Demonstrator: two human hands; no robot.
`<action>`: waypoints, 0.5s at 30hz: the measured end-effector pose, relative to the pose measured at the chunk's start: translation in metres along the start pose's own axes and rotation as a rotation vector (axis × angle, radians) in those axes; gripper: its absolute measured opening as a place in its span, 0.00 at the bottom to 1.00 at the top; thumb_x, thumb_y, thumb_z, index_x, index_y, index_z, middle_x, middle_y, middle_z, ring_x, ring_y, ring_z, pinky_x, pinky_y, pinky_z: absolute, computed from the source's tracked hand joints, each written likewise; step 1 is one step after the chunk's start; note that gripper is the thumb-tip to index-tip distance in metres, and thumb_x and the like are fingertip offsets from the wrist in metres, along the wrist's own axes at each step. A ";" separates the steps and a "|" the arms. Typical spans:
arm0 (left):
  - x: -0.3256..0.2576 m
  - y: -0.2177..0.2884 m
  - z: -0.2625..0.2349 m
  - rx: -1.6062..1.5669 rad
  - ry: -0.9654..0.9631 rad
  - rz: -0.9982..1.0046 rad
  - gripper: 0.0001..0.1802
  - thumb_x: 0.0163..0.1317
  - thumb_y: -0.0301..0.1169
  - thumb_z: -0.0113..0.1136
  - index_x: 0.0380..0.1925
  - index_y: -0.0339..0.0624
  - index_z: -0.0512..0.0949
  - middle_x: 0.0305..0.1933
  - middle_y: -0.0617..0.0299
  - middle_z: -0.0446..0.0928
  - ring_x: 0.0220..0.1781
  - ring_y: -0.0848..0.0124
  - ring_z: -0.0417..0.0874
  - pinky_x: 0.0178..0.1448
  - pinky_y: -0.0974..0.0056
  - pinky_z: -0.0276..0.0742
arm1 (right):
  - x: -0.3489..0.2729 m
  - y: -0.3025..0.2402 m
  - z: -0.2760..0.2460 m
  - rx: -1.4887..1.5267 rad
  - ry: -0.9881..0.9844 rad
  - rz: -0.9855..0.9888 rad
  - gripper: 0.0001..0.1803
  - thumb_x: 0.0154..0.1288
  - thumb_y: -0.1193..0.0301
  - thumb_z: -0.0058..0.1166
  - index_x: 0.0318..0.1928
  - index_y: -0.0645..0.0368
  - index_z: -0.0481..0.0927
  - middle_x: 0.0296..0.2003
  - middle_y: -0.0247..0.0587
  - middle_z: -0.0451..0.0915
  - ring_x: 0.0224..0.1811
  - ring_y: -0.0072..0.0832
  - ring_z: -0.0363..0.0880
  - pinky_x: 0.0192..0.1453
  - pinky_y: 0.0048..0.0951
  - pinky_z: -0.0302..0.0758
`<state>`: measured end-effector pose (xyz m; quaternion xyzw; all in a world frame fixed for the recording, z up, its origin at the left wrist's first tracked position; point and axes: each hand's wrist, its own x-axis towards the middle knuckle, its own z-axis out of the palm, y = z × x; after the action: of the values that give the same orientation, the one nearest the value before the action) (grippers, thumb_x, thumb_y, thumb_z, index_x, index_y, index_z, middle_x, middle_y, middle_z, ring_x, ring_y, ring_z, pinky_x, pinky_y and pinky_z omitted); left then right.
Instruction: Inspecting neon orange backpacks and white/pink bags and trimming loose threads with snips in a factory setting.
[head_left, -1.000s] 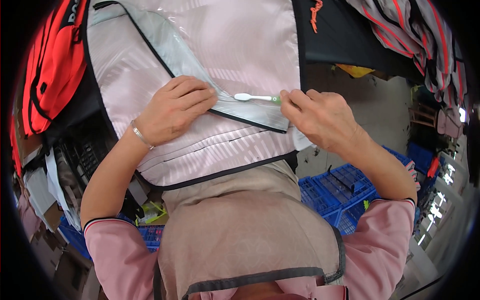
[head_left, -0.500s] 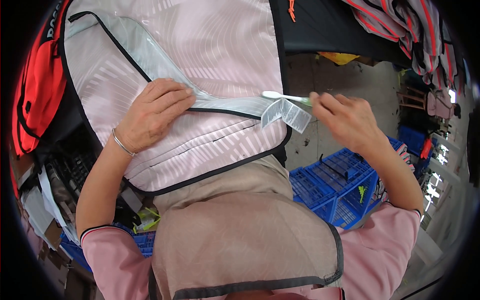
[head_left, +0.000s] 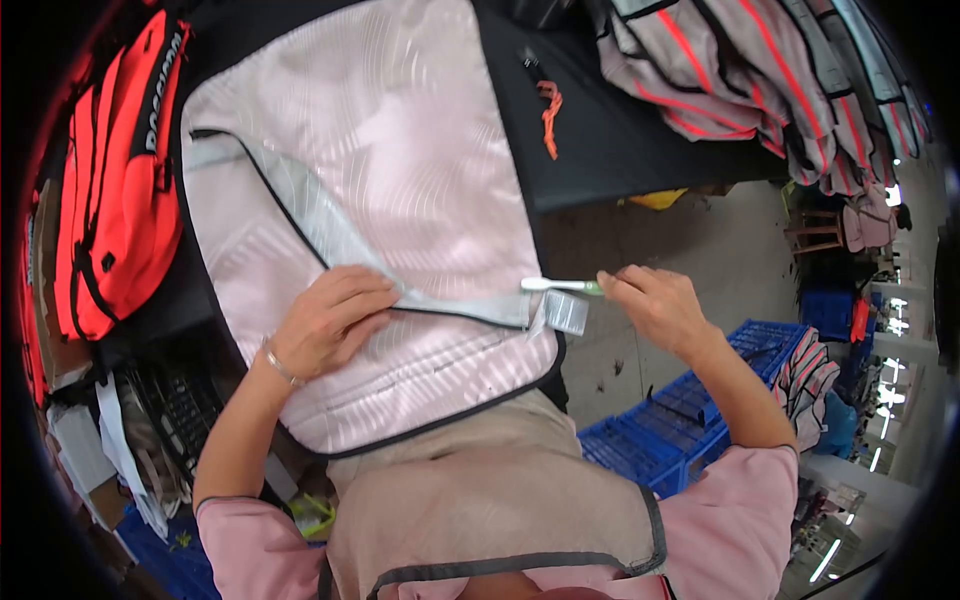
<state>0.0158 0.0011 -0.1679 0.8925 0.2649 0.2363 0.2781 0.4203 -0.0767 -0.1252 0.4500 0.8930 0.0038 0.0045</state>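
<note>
A pale pink fabric panel (head_left: 400, 190) with black piping lies on a dark table in front of me. A grey strip (head_left: 320, 230) runs diagonally across it and ends in a small white label (head_left: 567, 312). My left hand (head_left: 335, 320) presses flat on the panel and the strip near its middle. My right hand (head_left: 655, 305) pinches a small white brush with a green handle (head_left: 560, 286). The brush head touches the right end of the grey strip, at the panel's edge.
A red backpack (head_left: 120, 190) lies at the left of the table. Striped grey and red garments (head_left: 740, 70) hang at the upper right. Blue plastic crates (head_left: 690, 420) stand on the floor at my right. An orange zipper pull (head_left: 547, 115) lies on the black fabric.
The view has shifted so the panel sits further left. My right hand with the brush has slid rightward along the strip to its end. My left hand stays pressed on the panel.
</note>
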 end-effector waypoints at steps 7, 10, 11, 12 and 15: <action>-0.078 0.006 -0.035 0.156 0.659 -0.421 0.13 0.61 0.17 0.60 0.46 0.32 0.81 0.48 0.51 0.81 0.50 0.63 0.82 0.57 0.65 0.74 | 0.061 0.032 -0.007 0.747 0.452 0.696 0.17 0.57 0.70 0.67 0.45 0.62 0.80 0.26 0.38 0.78 0.26 0.26 0.75 0.33 0.27 0.73; -0.122 0.012 -0.019 0.183 0.900 -0.670 0.12 0.68 0.21 0.54 0.50 0.30 0.78 0.53 0.52 0.79 0.53 0.66 0.79 0.61 0.66 0.71 | 0.127 0.073 0.010 0.662 0.544 0.623 0.12 0.59 0.67 0.63 0.39 0.64 0.83 0.30 0.48 0.81 0.30 0.35 0.80 0.38 0.32 0.74; -0.132 0.016 -0.012 0.185 0.933 -0.758 0.14 0.70 0.23 0.53 0.52 0.29 0.77 0.54 0.52 0.78 0.54 0.66 0.78 0.62 0.66 0.70 | 0.149 0.086 0.019 0.618 0.625 0.603 0.12 0.59 0.67 0.63 0.39 0.64 0.83 0.32 0.50 0.81 0.33 0.42 0.81 0.40 0.35 0.75; -0.143 0.016 -0.002 0.095 1.005 -0.812 0.15 0.70 0.25 0.53 0.54 0.29 0.76 0.55 0.53 0.78 0.55 0.67 0.78 0.63 0.66 0.70 | 0.168 0.100 0.028 0.557 0.655 0.592 0.13 0.60 0.66 0.63 0.39 0.62 0.84 0.32 0.51 0.80 0.37 0.45 0.82 0.42 0.39 0.76; -0.175 0.027 0.028 -0.152 1.155 -0.950 0.18 0.71 0.27 0.51 0.57 0.29 0.74 0.57 0.54 0.77 0.58 0.67 0.77 0.65 0.65 0.69 | 0.210 0.110 0.046 0.385 0.506 0.752 0.17 0.60 0.60 0.63 0.45 0.58 0.83 0.40 0.47 0.82 0.44 0.46 0.82 0.47 0.41 0.77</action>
<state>-0.0896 -0.1343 -0.2196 0.3948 0.7083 0.5391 0.2277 0.3845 0.1578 -0.1712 0.7187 0.6264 -0.0509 -0.2975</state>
